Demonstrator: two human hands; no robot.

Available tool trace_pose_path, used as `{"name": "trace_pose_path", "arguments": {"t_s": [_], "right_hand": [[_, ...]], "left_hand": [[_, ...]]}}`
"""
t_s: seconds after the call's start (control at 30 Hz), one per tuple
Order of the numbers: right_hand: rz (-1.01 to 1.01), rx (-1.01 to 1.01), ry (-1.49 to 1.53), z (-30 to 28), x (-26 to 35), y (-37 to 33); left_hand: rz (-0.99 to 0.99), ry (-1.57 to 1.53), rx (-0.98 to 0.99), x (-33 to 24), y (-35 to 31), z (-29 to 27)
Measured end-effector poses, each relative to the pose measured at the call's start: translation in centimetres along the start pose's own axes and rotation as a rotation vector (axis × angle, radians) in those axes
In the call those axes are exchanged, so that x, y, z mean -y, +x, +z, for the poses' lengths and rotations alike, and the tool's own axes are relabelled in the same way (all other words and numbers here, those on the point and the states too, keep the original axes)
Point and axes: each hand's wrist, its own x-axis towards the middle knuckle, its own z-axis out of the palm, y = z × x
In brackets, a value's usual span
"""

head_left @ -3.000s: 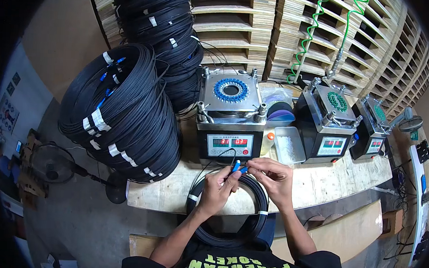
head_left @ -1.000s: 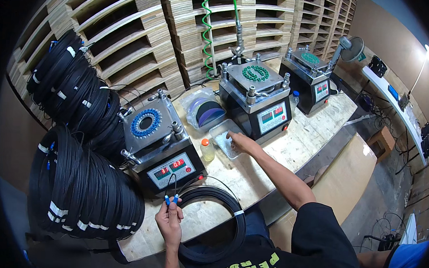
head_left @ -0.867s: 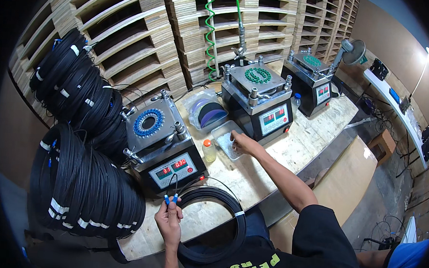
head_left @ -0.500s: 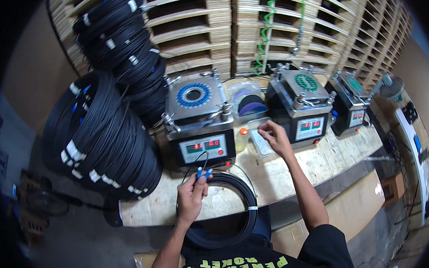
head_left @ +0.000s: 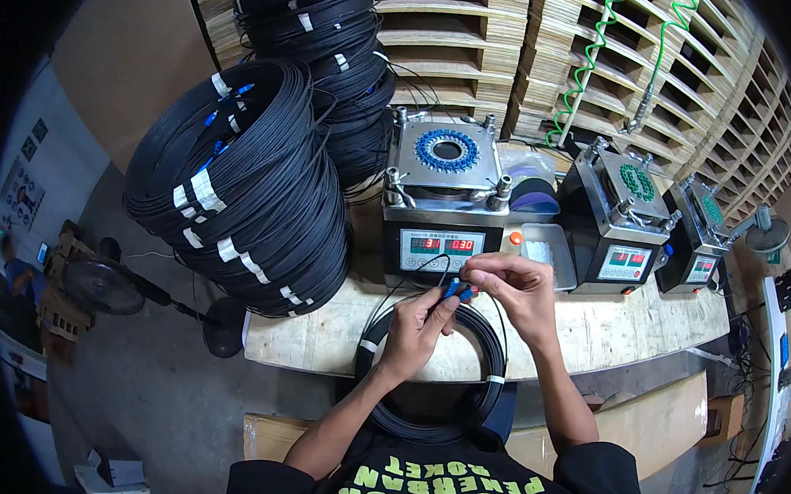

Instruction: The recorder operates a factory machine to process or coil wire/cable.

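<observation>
In front of the nearest grey machine (head_left: pixel 445 200), the one with the blue ring on its top plate and two red number displays on its face, both hands meet just above the wooden bench (head_left: pixel 319 332). The left hand (head_left: pixel 417 322) and the right hand (head_left: pixel 512 284) are brought together, their fingertips pinched on the small blue connectors (head_left: pixel 454 290) at the ends of a thin black cable. The two hands touch or nearly touch at the connectors; the exact grip of each finger cannot be told. The connectors sit just below the front panel of that machine, and a thin loop of cable rises from them toward the panel. Below the machine, a black cable coil (head_left: pixel 431 374) with white tape bands lies under the hands, half on the bench edge and half over the person's lap. To the left of the machine, a large stack of black cable coils (head_left: pixel 247 185) with white bands rests on the bench, with a second stack behind it. Just to the right of the machine stands a small grey tray (head_left: pixel 547 251), and further right two more machines (head_left: pixel 623 223) with green rings on top. Behind the machine, stacked wooden pallets (head_left: pixel 478 37) fill the background.
</observation>
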Motion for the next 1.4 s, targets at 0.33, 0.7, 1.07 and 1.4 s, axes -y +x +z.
{"name": "trace_pose_path", "arguments": {"t_s": [0.33, 0.7, 1.07, 1.4], "right_hand": [[-0.002, 0.028, 0.017, 0.2, 0.0, -0.3], [-0.084, 0.070, -0.142, -0.3, -0.3, 0.1], [-0.024, 0.129, -0.085, -0.9, -1.0, 0.2], [-0.203, 0.234, -0.534, 0.6, -2.8, -0.8]], "left_hand": [[0.062, 0.044, 0.006, 0.2, 0.2, 0.3], [0.013, 0.048, 0.031, 0.6, 0.5, 0.0], [-0.085, -0.072, 0.111, 0.9, 1.4, -0.3], [0.040, -0.427, 0.095, 0.8, 2.8, -2.0]]}}
